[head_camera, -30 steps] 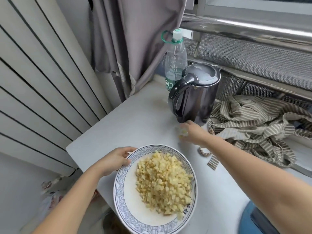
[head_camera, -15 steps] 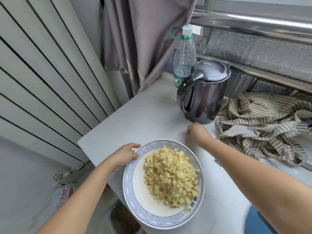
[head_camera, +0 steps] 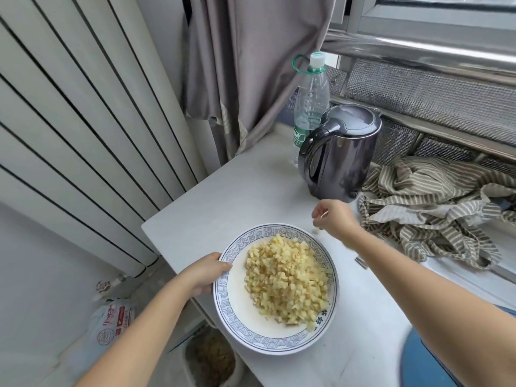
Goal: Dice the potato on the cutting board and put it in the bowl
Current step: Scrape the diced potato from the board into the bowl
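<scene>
A white bowl (head_camera: pixel 237 325) with a blue patterned rim sits on the white table, part of it over the table's near-left edge. It holds a heap of diced potato (head_camera: pixel 287 280). My left hand (head_camera: pixel 205 275) grips the bowl's left rim, thumb on top. My right hand (head_camera: pixel 333 219) hovers just beyond the bowl's far right rim, fingers curled downward. A small potato piece (head_camera: pixel 316 231) shows under its fingertips; whether the fingers pinch it or it lies loose is unclear. No cutting board is in view.
A dark electric kettle (head_camera: pixel 339 152) stands behind my right hand, a plastic water bottle (head_camera: pixel 310 101) behind it. A striped cloth (head_camera: pixel 435 202) lies crumpled at the right. A blue object (head_camera: pixel 424 361) shows at the bottom right. A bin (head_camera: pixel 212 358) stands on the floor.
My right hand has drawn back from the kettle's base toward the bowl's far rim. My left hand keeps its hold on the bowl's rim. The camera view shifted.
</scene>
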